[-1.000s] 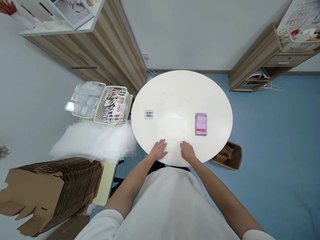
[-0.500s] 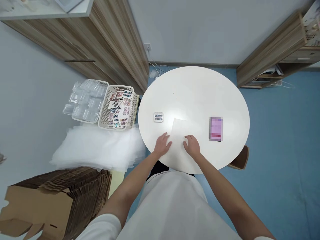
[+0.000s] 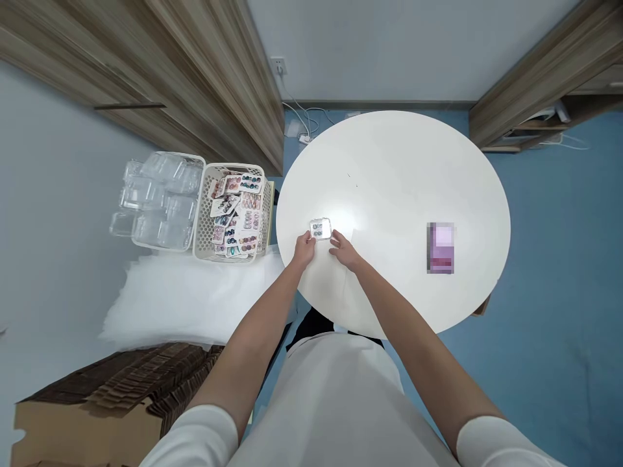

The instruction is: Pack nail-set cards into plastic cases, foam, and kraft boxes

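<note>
A small clear case of coloured nail tips [image 3: 320,228] lies near the left side of the round white table [image 3: 399,162]. My left hand [image 3: 304,248] touches its lower left corner with curled fingers. My right hand [image 3: 343,248] reaches its lower right corner with fingertips pinching at it. Both hands seem to grip the case. A thin white sheet [image 3: 363,259] lies on the table under my right hand, hard to make out.
A pink-purple flat pack [image 3: 440,248] lies on the table's right side. Left of the table stand a basket of nail-tip cards [image 3: 236,209] and a tray of clear cases [image 3: 156,201]. White foam sheets [image 3: 189,298] and flattened cardboard boxes [image 3: 111,402] lie nearer me.
Both hands left the white sheet at the table's near edge and moved up-left to the small clear case. The camera tilted further down.
</note>
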`<state>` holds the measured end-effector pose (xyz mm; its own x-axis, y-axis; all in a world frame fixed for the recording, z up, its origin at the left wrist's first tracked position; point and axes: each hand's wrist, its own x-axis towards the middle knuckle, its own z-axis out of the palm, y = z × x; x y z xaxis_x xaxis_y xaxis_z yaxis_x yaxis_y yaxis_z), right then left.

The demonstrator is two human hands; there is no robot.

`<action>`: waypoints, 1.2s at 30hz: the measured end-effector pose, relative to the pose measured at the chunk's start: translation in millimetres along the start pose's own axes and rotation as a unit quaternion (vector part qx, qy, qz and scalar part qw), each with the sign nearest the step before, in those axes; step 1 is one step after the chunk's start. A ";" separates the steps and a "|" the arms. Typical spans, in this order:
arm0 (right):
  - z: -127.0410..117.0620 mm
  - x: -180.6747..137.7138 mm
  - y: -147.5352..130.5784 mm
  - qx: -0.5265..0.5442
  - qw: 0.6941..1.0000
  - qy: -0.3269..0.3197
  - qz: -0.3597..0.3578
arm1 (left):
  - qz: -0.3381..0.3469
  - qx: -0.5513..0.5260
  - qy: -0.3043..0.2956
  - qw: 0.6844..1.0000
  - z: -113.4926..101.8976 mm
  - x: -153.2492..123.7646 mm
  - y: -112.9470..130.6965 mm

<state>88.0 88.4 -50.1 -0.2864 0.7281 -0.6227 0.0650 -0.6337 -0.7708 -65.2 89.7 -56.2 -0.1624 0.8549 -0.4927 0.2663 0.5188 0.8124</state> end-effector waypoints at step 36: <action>-115.2 -176.4 126.2 -0.239 0.948 0.211 0.011 | 0.179 0.373 -0.207 0.886 102.9 -147.0 -28.9</action>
<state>256.8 -89.9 -53.1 0.1222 0.8196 -0.5597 0.5204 -0.5332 -0.6671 48.8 -50.9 -39.4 0.3814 0.8115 -0.4428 0.8099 -0.0624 0.5832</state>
